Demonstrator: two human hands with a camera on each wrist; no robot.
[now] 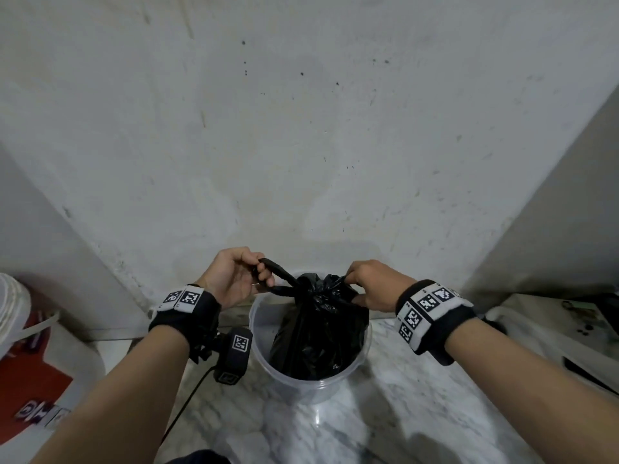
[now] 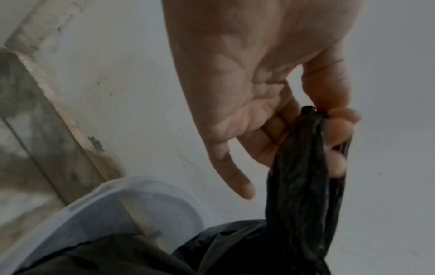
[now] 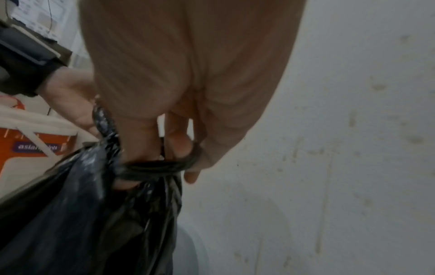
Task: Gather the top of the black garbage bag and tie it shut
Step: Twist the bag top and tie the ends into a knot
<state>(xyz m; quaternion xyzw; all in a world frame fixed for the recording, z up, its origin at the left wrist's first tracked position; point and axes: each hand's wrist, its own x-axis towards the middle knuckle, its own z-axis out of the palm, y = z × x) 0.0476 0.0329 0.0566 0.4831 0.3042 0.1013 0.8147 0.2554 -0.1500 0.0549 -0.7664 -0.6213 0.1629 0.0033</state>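
A black garbage bag (image 1: pixel 318 333) stands in a clear plastic bin (image 1: pixel 363 346) on the marble floor, its top gathered into a bunch at the middle. My left hand (image 1: pixel 234 279) pinches a twisted strip of the bag (image 1: pixel 278 269) between thumb and fingertips and holds it out to the left; the strip (image 2: pixel 303 167) hangs from my left fingers (image 2: pixel 339 126). My right hand (image 1: pixel 371 286) grips the bag's other gathered end on the right side. In the right wrist view a band of the bag (image 3: pixel 155 165) wraps round my right fingers (image 3: pixel 179 143).
A stained white wall (image 1: pixel 301 145) rises right behind the bin. A red and white paint bucket (image 1: pixel 37 370) stands at the left. A white surface with small items (image 1: pixel 552 326) lies at the right. A black cable (image 1: pixel 187 403) runs from the left wrist camera.
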